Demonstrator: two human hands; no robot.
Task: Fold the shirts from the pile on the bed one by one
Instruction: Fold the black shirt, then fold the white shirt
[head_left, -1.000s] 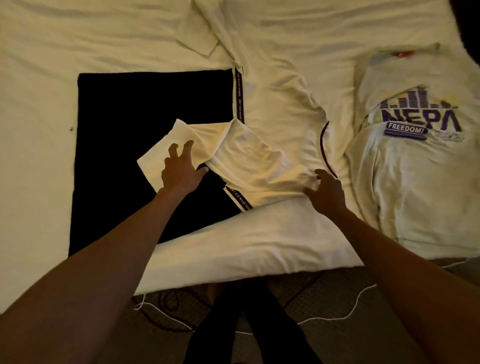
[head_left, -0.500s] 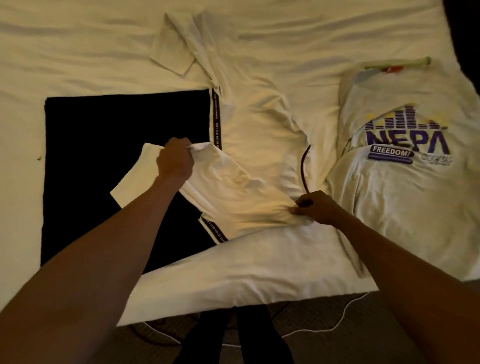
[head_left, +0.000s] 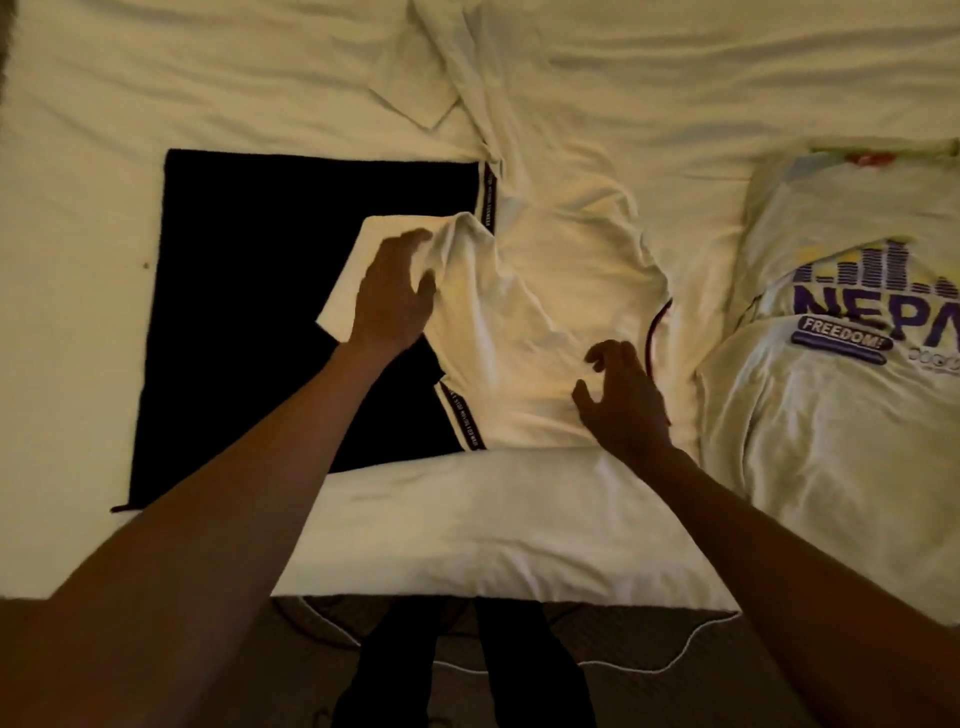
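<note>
Your left hand (head_left: 395, 296), fingers relaxed, on white shirt's (head_left: 545, 312) folded sleeve; right hand (head_left: 623, 400) loose, empty, near bed's (head_left: 467, 519) front edge.

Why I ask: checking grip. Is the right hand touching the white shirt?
Cannot tell: head view shows the right hand over the white shirt, contact unclear.
</note>
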